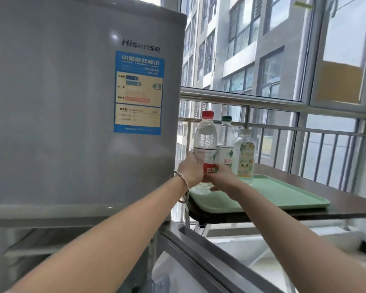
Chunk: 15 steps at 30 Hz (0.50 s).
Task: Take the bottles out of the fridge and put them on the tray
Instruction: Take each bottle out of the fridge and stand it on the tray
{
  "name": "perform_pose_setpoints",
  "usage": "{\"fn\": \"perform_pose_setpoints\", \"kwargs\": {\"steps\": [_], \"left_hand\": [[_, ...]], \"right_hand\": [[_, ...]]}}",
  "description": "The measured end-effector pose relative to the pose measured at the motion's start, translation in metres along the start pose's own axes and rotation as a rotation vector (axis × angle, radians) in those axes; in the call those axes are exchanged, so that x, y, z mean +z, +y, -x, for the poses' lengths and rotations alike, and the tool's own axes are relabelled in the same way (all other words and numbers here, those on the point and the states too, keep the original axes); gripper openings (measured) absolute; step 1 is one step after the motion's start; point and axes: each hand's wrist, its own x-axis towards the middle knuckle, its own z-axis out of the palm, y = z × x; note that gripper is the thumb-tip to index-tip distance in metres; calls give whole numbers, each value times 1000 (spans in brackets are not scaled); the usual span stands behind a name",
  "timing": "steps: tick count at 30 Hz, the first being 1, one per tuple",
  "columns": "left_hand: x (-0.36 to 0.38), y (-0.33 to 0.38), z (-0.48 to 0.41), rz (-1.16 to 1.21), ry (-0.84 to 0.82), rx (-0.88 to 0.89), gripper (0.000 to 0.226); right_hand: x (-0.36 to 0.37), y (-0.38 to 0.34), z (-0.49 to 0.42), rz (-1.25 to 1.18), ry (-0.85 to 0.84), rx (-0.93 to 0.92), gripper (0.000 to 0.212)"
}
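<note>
Red-cap bottle (205,144) upright, clamped between left hand (190,170) and right hand (222,178) fingers, over tray (283,195) near-left corner; straight down next.

Dark table (336,199), right of fridge. Bearing directly: green tray (283,196), flat, near left end. On tray's far left part, upright: red-capped bottle (205,140), green-capped bottle (226,140), white-capped bottle (244,153).
</note>
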Motion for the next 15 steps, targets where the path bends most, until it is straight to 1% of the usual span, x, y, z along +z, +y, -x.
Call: {"fn": "perform_pose_setpoints", "kwargs": {"steps": [1,2,4,5,6,7,9,11,14,15], "left_hand": [[-1,1,5,2,-5,-11,37],[-3,3,9,-4,-3,-13,38],[-11,10,24,-50,-18,-5,42],[-18,16,33,-77,-36,10,42],[-28,22,42,-110,-49,38,38],[-39,31,52,-139,-58,59,33],[-64,45,70,-168,-44,79,30],[-86,44,87,-163,-22,54,38],[-112,28,113,-202,-12,-24,45],[-122,18,125,-237,-29,-69,46]], "right_hand": [[2,-2,4,8,21,-10,18],[4,-4,8,34,70,-30,25],[8,-9,20,128,243,-41,49],[10,-14,28,182,340,-56,51],[11,-22,38,229,401,-97,45],[13,-29,47,256,422,-142,36],[19,-48,67,279,387,-179,21],[36,-61,88,296,295,-172,16],[71,-70,107,267,125,-89,4],[88,-71,114,237,69,-47,8]]}}
